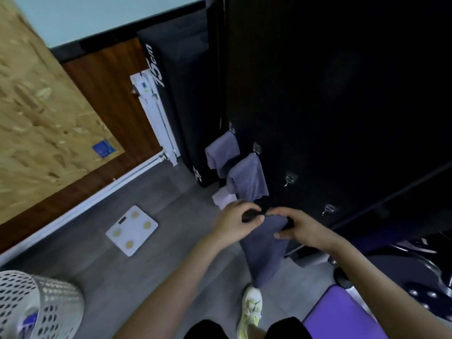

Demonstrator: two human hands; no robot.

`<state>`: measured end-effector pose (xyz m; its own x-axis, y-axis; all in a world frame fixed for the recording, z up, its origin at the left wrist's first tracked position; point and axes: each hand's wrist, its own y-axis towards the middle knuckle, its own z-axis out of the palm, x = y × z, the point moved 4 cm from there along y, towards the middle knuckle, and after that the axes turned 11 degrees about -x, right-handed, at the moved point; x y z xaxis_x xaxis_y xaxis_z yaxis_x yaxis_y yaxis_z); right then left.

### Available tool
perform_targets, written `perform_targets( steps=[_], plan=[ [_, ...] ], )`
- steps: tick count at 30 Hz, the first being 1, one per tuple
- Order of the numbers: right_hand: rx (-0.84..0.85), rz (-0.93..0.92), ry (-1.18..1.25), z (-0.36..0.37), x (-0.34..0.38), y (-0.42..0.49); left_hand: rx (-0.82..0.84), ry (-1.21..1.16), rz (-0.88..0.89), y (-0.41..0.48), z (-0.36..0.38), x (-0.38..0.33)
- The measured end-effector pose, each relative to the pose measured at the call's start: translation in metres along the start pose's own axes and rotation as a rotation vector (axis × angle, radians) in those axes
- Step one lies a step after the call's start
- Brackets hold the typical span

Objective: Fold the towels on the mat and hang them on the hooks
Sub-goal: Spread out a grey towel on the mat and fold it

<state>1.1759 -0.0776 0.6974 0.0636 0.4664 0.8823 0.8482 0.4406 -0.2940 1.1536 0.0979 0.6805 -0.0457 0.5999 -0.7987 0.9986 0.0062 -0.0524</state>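
Held towel point(264, 245): grey, folded long, in mid air at centre, just in front of the dark panel point(318, 94). Hangs down toward a white shoe point(252, 309). Pinched at its top edge by left hand point(234, 221) and right hand point(300, 228), fingers curled round the cloth, hands close together. Just beyond, farther along the panel: near hung towel point(247, 177) and far hung towel point(223, 152), same grey, draped side by side and slightly overlapping. Right of these, on the panel, left bare hook point(289, 179) and right bare hook point(327, 210). Purple mat point(342, 314) at near right. On the grey floor to the left, a white scale point(132, 230); at the near left corner, a perforated basket point(36, 307). Far beside the panel, a black box point(176, 94) marked 75cm.
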Motion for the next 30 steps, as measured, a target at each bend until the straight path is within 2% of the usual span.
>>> perform_targets(
  steps=[2, 4, 6, 8, 11, 14, 18, 20, 22, 27, 30],
  plan=[
    [-0.073, 0.010, 0.099, -0.014, -0.003, 0.019, 0.168, -0.255, -0.213, 0.020, 0.013, 0.002],
    [-0.200, 0.056, 0.268, -0.027, -0.011, 0.036, 0.146, -0.412, -0.352, 0.037, 0.018, 0.006],
    [-0.320, 0.094, 0.368, -0.034, -0.019, 0.051, 0.110, -0.440, -0.387, 0.052, 0.024, 0.011],
    [-0.374, 0.105, 0.344, -0.038, -0.028, 0.064, 0.150, -0.434, -0.373, 0.065, 0.032, 0.013],
    [-0.311, 0.144, 0.405, -0.044, -0.037, 0.078, 0.164, -0.437, -0.347, 0.091, 0.039, 0.017],
    [-0.259, 0.218, 0.485, -0.046, -0.046, 0.086, 0.153, -0.367, -0.063, 0.121, 0.040, 0.012],
    [-0.203, 0.232, 0.495, -0.044, -0.058, 0.094, 0.402, -0.369, -0.078, 0.143, 0.062, 0.014],
    [-0.280, 0.265, 0.532, -0.048, -0.067, 0.094, 0.451, -0.313, -0.124, 0.151, 0.074, 0.025],
    [-0.373, 0.303, 0.530, -0.048, -0.076, 0.092, 0.437, -0.238, -0.098, 0.156, 0.081, 0.032],
    [-0.621, 0.296, 0.415, -0.043, -0.090, 0.094, 0.239, -0.221, 0.071, 0.168, 0.095, 0.024],
    [-0.764, 0.243, 0.315, -0.046, -0.091, 0.097, 0.180, -0.261, 0.002, 0.177, 0.107, 0.023]
  ],
)
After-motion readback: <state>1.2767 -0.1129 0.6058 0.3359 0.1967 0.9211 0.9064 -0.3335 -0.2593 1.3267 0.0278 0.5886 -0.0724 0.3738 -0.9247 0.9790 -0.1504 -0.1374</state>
